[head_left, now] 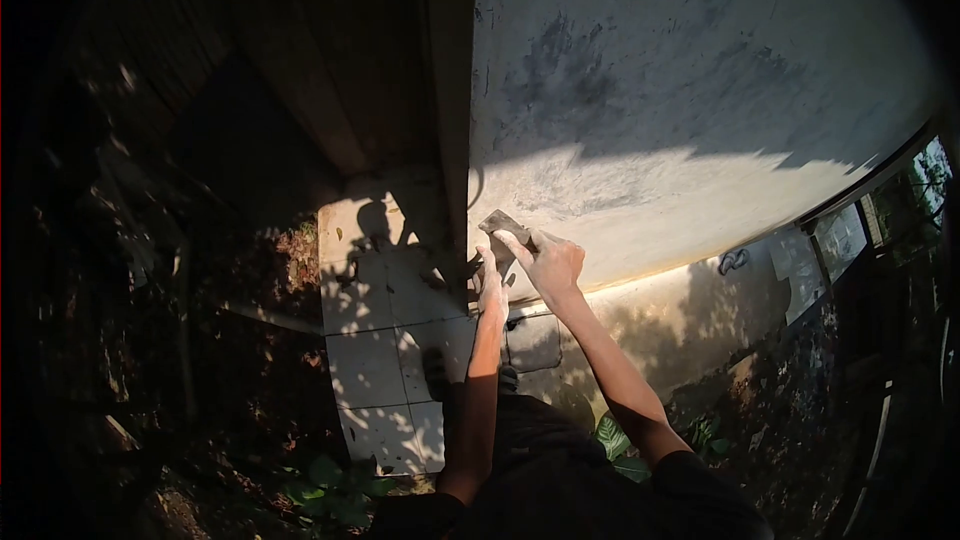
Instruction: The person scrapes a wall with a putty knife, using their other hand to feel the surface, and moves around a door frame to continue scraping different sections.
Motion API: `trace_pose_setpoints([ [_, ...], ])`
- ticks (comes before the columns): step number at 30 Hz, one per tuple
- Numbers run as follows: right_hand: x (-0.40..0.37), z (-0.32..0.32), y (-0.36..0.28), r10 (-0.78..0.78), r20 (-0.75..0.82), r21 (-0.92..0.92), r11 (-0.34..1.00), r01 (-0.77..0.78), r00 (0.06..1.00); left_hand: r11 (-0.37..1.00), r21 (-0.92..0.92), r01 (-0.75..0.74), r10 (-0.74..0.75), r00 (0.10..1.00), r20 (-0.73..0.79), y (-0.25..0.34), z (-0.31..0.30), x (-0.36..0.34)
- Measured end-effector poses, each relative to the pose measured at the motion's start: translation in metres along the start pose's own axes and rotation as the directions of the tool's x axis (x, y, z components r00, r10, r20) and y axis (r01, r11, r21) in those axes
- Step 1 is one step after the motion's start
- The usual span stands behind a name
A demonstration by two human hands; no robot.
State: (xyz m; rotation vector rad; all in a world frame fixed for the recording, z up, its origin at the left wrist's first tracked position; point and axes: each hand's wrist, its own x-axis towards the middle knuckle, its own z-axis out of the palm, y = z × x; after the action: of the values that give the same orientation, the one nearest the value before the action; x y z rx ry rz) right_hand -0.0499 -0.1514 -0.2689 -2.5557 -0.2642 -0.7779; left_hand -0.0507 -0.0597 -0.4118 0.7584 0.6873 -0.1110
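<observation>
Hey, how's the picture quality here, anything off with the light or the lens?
Head view: hard sunlight brightens the lower part of the wall, its upper part in shade; a person's shadow falls on the pale tiles; left side nearly black; corners dark, wall edge bowed by the wide lens.

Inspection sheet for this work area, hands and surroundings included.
Surface: pale wall, dark smudges, upper part shaded, lower band sunlit.
Job's things: flat grey block at the wall's near edge; material unclear.
Clutter: scattered leaf litter beside the pale tiles.
Grippers: right hand holds the block; left hand beside it, fingers raised, wall contact unclear.
Cables: none identifiable; dark looped item low at right, nature unclear.
Surroundings: green plants near the person, patchy shadows.
</observation>
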Motion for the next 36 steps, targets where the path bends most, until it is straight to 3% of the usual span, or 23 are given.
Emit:
trace_pose_setpoints([
  [2,-0.007,-0.005,0.015,-0.003,0.026,0.012,1.0,0.003,1.0,0.999,0.018,-0.039,0.038,0.998,0.052,0.003,0.004,-0.015],
  [4,-0.014,-0.018,0.045,0.152,-0.026,-0.097,0.983,-0.154,0.988,0.994,-0.07,-0.081,0.086,0.994,0.069,0.001,0.007,-0.017],
  [6,-0.011,-0.034,0.051,0.25,0.057,-0.159,0.958,-0.239,0.967,0.995,-0.052,-0.087,0.09,0.994,0.062,0.001,0.009,-0.017],
  [7,-0.01,-0.032,0.044,0.274,0.052,-0.095,0.959,-0.269,0.96,0.995,-0.059,-0.084,0.086,0.996,0.036,0.0,0.011,-0.015],
  [8,-0.009,-0.024,0.033,0.262,0.059,-0.096,0.962,-0.256,0.963,0.995,-0.063,-0.077,0.078,0.997,0.012,-0.001,0.012,-0.014],
  [10,-0.01,-0.005,0.003,0.09,0.029,-0.027,0.996,-0.089,0.996,0.998,-0.043,-0.056,0.055,0.998,-0.019,-0.01,0.006,0.002],
  [12,-0.008,0.003,-0.018,0.087,0.085,-0.042,0.996,-0.084,0.993,0.994,-0.106,-0.027,0.025,1.0,-0.016,-0.006,0.008,-0.001],
  [14,-0.007,-0.008,-0.013,0.07,0.065,0.013,0.997,-0.071,0.995,0.997,-0.04,-0.067,0.063,0.994,-0.091,-0.001,0.013,-0.011],
  [16,-0.014,-0.018,0.013,0.301,0.007,-0.045,0.953,-0.3,0.954,0.998,-0.043,-0.051,0.046,0.992,-0.115,-0.016,0.006,0.003],
  [18,-0.013,-0.032,0.032,0.495,0.086,-0.193,0.86,-0.472,0.865,0.993,-0.059,-0.106,0.098,0.988,-0.119,-0.02,0.009,0.007],
  [20,-0.021,-0.025,0.034,0.456,0.005,-0.142,0.881,-0.451,0.89,0.992,-0.043,-0.117,0.111,0.986,-0.122,-0.02,0.007,0.007],
  [22,-0.025,-0.018,0.03,0.574,0.076,-0.045,0.819,-0.572,0.816,0.991,-0.083,-0.109,0.098,0.988,-0.121,-0.022,0.008,0.009],
  [27,-0.024,-0.01,0.038,0.497,0.036,-0.049,0.867,-0.495,0.867,0.993,-0.046,-0.111,0.104,0.986,-0.133,-0.019,0.018,0.0],
  [28,-0.017,-0.008,0.03,0.251,-0.063,0.007,0.968,-0.251,0.966,0.99,-0.052,-0.13,0.121,0.982,-0.148,-0.014,0.021,-0.006],
  [29,-0.01,-0.004,0.021,0.127,-0.041,-0.014,0.992,-0.128,0.991,0.999,-0.006,-0.031,0.03,0.989,-0.142,-0.006,0.021,-0.012],
  [30,-0.006,-0.002,0.013,0.002,-0.017,-0.033,0.999,-0.002,1.0,0.997,0.074,-0.035,0.047,0.985,-0.169,-0.017,0.014,0.002],
  [32,-0.004,-0.005,0.002,-0.001,0.122,-0.06,0.998,0.009,0.993,0.992,-0.003,-0.123,0.122,0.992,-0.04,-0.007,0.016,-0.009],
  [34,-0.007,-0.006,0.017,-0.018,0.06,-0.043,0.999,0.02,0.998,0.989,-0.04,-0.142,0.141,0.989,-0.04,-0.026,0.009,0.019],
  [36,-0.015,-0.021,0.043,0.196,0.028,-0.117,0.975,-0.191,0.98,0.988,-0.058,-0.146,0.133,0.974,-0.183,-0.032,0.01,0.019],
])
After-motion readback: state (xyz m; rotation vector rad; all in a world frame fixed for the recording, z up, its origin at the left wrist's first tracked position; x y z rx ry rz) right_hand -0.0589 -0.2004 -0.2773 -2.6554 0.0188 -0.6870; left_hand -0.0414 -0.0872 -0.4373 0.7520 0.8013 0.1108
